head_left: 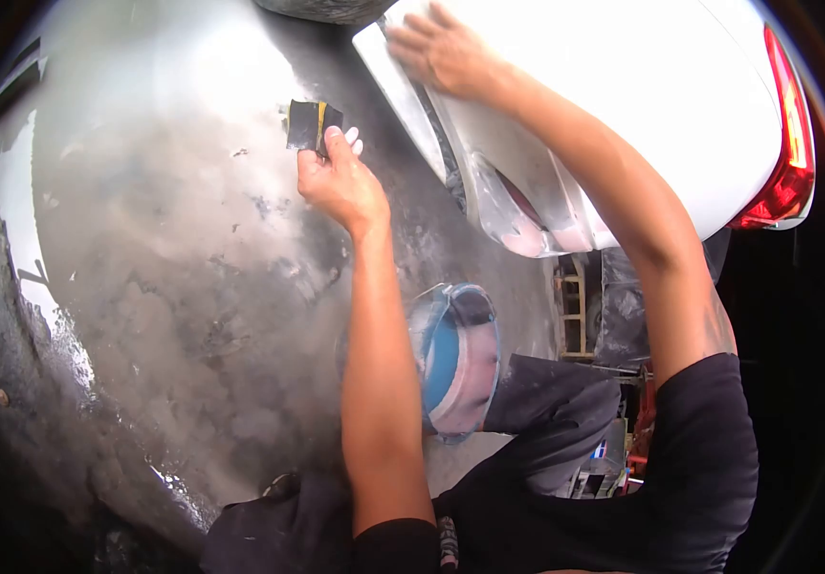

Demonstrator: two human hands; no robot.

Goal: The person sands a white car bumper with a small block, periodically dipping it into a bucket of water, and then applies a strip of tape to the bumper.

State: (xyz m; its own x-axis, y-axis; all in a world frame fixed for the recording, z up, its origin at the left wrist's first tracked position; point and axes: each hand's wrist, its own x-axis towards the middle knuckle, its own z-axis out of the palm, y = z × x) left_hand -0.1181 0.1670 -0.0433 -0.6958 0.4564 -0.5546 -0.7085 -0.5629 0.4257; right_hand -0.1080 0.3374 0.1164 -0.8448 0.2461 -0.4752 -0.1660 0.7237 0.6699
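My left hand (343,191) is closed on a folded piece of black sandpaper (305,126) with a yellowish strip along it, held in the air above the grey floor. My right hand (446,57) lies flat on the white car bumper (642,86), near its edge. Its fingers are stretched out and slightly blurred, with nothing visible in them. Around the lower corner of the bumper, the surface looks dull, wet and partly pinkish.
Below my hands stands a bucket (426,330) with a blue inside, close to my knee (565,402). A red tail light (787,143) is at the right. A dark tyre (326,8) shows at the top. The concrete floor (164,316) has wet patches.
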